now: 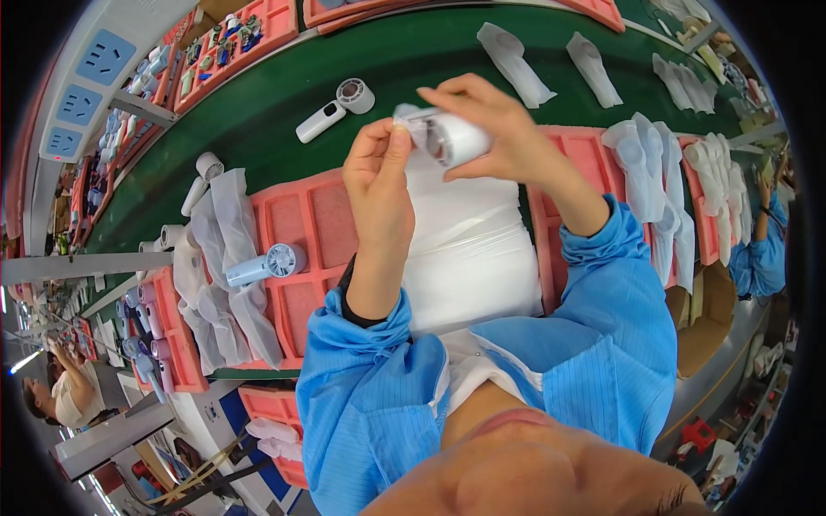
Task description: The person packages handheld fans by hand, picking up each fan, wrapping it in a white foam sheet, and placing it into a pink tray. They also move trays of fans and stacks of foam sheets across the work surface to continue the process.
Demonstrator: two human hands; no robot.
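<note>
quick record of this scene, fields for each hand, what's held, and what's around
left hand: raised above the stack, fingers pinching the edge of the thin white bag
right hand: gripping the small white handheld fan, partly inside the bag
under hands: stack of clear plastic bags
left side: pink foam tray with a pale blue fan lying on it
conveyor: green belt carrying a white fan
far right: bagged fans on trays

White handheld fan [456, 138], half-sleeved in clear bag [411, 120]; held above table
</note>
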